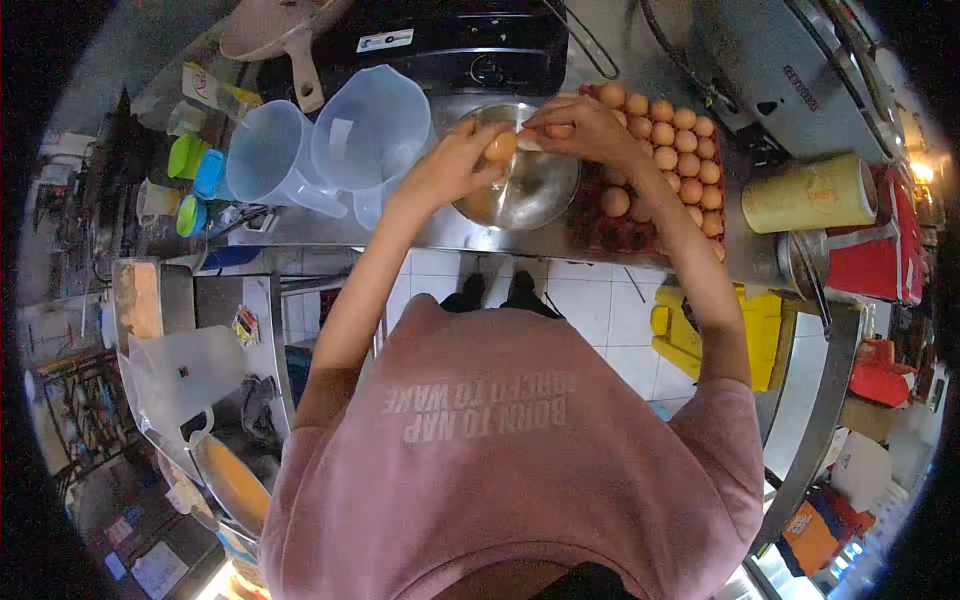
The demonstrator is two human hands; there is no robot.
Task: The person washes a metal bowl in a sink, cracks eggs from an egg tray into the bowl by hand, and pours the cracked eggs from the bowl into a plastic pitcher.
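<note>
Over a round metal bowl (525,195) my two hands are close together. My left hand (455,165) has its fingers curled round a brown egg or piece of shell (501,147). In my right hand (590,128) is another brown egg or shell part (560,131), with a pale shell edge between the hands. Whether the shells are whole or cracked is hard to make out. The bowl's inside looks shiny. Right of it stands a red egg tray (640,238) with rows of brown eggs (688,164) and some unfilled cups at its near left part.
Two translucent jugs (265,155) (370,130) stand left of the bowl. Behind is a black stove (460,60) and a pan (300,55). A yellow cylindrical container (808,195) is at the right. The steel counter's front edge (400,238) runs before me.
</note>
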